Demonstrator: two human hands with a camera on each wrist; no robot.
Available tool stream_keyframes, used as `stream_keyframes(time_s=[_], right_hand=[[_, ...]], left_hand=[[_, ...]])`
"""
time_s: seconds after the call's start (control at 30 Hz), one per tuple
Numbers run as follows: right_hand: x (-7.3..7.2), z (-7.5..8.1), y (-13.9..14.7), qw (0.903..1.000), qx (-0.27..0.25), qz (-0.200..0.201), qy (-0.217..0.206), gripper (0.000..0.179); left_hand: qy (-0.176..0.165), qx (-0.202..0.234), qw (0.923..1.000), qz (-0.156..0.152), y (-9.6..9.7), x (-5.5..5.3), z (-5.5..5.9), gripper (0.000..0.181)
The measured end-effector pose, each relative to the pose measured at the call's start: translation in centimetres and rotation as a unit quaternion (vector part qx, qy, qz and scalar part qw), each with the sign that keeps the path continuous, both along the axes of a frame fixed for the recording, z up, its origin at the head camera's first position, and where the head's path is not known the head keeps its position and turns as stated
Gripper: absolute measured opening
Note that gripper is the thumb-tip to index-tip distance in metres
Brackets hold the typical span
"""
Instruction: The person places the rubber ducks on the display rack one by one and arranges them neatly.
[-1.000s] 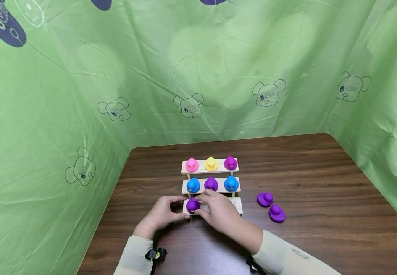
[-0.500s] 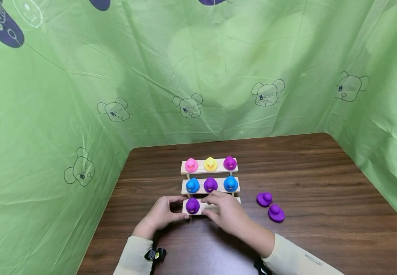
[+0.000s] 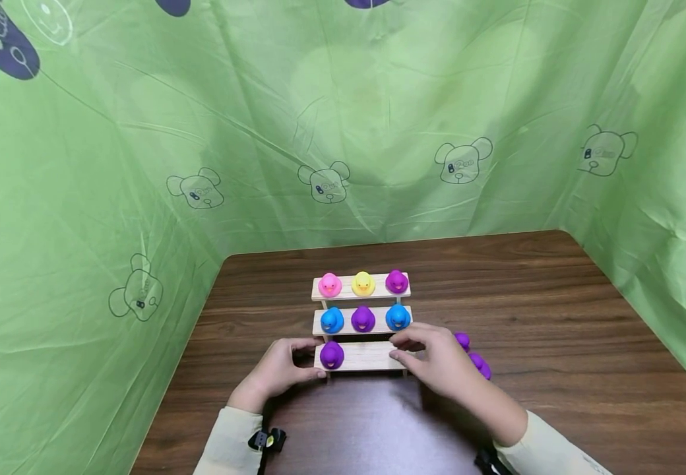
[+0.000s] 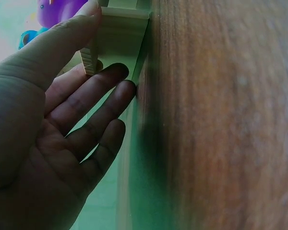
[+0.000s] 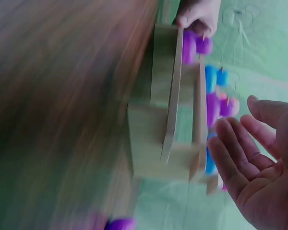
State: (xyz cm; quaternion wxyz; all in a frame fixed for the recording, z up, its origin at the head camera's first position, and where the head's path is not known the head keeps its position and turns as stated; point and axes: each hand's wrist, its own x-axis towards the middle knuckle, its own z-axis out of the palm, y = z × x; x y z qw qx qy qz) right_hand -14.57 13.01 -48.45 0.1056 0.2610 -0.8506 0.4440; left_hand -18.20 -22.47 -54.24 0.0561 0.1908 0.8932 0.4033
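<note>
I see the left hand (image 3: 276, 369) pinching the left end of the stepped wooden rack (image 3: 361, 356) on the table (image 3: 557, 369); the right hand (image 3: 438, 359) hovers open by its right end. One purple duck (image 3: 332, 354) occupies the lowest step.

A dark brown wooden table (image 3: 557, 316) carries a small three-tiered wooden rack (image 3: 361, 357), standing near the table's middle. Just to the right of the rack, two purple rubber ducks (image 3: 478, 361) lie directly on the tabletop, close together and partly hidden. The rack's top step holds a pink duck (image 3: 329, 284), a yellow duck (image 3: 363, 284) and a purple one; the middle step two blue ducks flanking a purple one; the lowest step a single purple duck (image 3: 332, 355) at its left end.
</note>
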Motion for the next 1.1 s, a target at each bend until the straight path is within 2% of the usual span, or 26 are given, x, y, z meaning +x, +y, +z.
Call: stream_keyframes(time_s=[0.13, 0.3, 0.5, 0.63, 0.9, 1.0, 1.1], right_hand=[[-0.6, -0.4, 2.4, 0.9995, -0.007, -0.026, -0.017, 0.020], [-1.7, -0.8, 5.9, 0.9980, 0.012, -0.059, -0.019, 0.022], [-3.4, -1.5, 10.0, 0.9971, 0.021, -0.066, -0.030, 0.023], [-4.4, -2.0, 12.2, 0.9966, 0.050, -0.046, -0.047, 0.029], [-5.0, -2.9, 14.6, 0.9879, 0.104, 0.048, -0.104, 0.040], [-4.9, -3.3, 14.8, 0.9841, 0.116, 0.061, -0.120, 0.038], [-4.7, -3.8, 14.9, 0.9827, 0.127, 0.057, -0.122, 0.035]], left_hand=[[0.002, -0.003, 1.0000, 0.000, 0.0, 0.0, 0.0, 0.055], [-0.005, -0.004, 1.0000, -0.002, 0.0, 0.0, 0.0, 0.055], [-0.009, 0.002, 1.0000, -0.003, 0.1, 0.1, 0.1, 0.055], [-0.005, -0.004, 1.0000, 0.000, 0.0, 0.1, 0.2, 0.055], [0.005, 0.000, 1.0000, -0.004, 0.0, -0.1, 0.3, 0.054], [0.004, -0.002, 1.0000, -0.006, -0.1, -0.1, 0.2, 0.054], [-0.003, -0.003, 1.0000, -0.007, -0.1, 0.0, 0.1, 0.055]])
